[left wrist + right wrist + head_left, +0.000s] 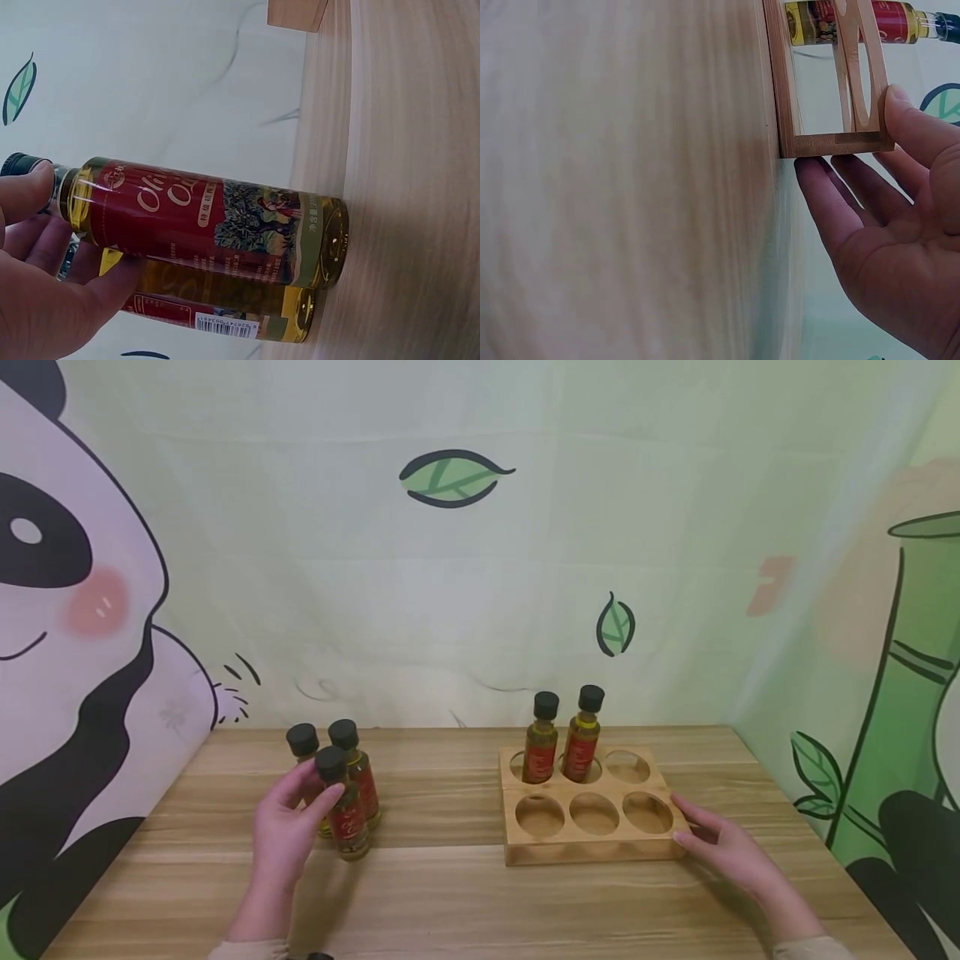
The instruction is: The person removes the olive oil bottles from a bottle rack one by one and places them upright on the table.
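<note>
My left hand grips a small olive oil bottle by its neck, just under the black cap. The bottle stands upright, its red label and golden oil plain in the left wrist view. Close behind it are two more such bottles, one with its cap showing above my fingers and one to the right. A wooden rack with two rows of round holes is at the right. My right hand holds the rack's right end, thumb on the upper edge and fingertips against the end face.
Two olive oil bottles stand in the back left and back middle holes of the rack. A wood-grain table lies beneath everything. Behind it hangs a pale green cloth printed with pandas, leaves and bamboo.
</note>
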`<state>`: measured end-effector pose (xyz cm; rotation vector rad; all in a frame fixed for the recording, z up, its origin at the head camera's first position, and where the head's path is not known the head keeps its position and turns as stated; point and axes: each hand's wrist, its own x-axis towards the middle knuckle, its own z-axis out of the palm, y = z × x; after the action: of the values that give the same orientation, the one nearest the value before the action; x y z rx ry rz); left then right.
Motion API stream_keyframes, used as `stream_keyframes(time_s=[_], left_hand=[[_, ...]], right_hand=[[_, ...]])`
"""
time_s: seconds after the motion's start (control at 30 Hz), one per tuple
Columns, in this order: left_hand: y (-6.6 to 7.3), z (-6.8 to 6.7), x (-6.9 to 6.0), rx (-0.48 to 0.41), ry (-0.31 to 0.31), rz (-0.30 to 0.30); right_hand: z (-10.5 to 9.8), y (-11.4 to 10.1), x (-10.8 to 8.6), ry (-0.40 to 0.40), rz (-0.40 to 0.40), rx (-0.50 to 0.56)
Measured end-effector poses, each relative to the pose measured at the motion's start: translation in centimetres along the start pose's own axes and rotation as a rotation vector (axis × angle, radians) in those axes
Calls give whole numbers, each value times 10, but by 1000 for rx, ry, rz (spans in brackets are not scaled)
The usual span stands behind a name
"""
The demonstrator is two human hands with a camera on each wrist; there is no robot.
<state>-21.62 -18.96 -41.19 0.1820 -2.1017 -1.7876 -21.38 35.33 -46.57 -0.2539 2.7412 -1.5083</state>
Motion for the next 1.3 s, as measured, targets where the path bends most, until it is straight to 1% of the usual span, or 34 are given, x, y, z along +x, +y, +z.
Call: stream_keyframes(time_s=[0.27,0.37,0.5,0.67,0.87,0.97,1.13,1.3], left_hand=[[2,-3,0,33,1,15],[3,-5,0,23,2,15],[6,-7,-1,37,-3,22],[9,-11,-6,98,1,45],[13,-17,-11,162,-3,92],[14,-20,-12,193,-16,122],[17,-26,-14,269,-52,165],[22,-29,-16,325,-89,185]], right_hand=[[1,-1,-1,-4,2,1],[0,-2,-1,-5,10,3],[0,-1,0,-4,10,2],[0,0,0,-5,-1,3],[0,0,0,-8,4,10],[0,0,0,-7,5,0],[0,1,0,-5,2,0],[-1,1,0,-6,-2,7]])
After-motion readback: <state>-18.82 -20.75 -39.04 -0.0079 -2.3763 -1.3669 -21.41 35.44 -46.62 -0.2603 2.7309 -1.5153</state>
